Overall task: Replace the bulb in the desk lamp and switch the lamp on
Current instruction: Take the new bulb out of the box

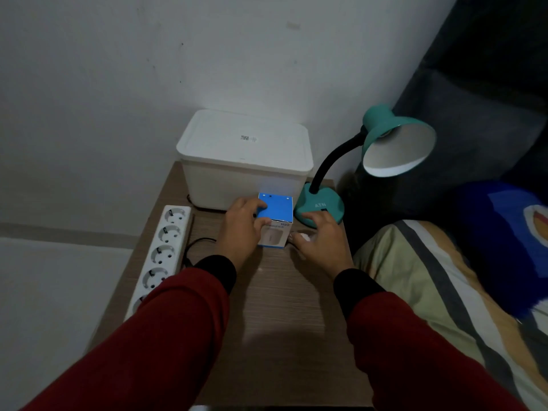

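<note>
A teal desk lamp (318, 207) stands at the table's back right, its black gooseneck holding the shade (398, 143) tilted toward me. The shade's white inside is unlit and I see no bulb in it. A blue and white bulb box (278, 216) stands upright on the table in front of the white container. My left hand (240, 229) grips this box from its left, fingers on its top and front. My right hand (323, 240) lies just right of the box, fingers curled over a small white bulb (302, 236) on the tabletop, close to the lamp's base.
A white lidded container (246, 161) fills the back of the wooden table (284, 307). A white power strip (161, 253) runs along the left edge, with a black cable (195, 244) beside it. A striped bedcover (430, 277) and a blue cushion (504, 244) lie to the right.
</note>
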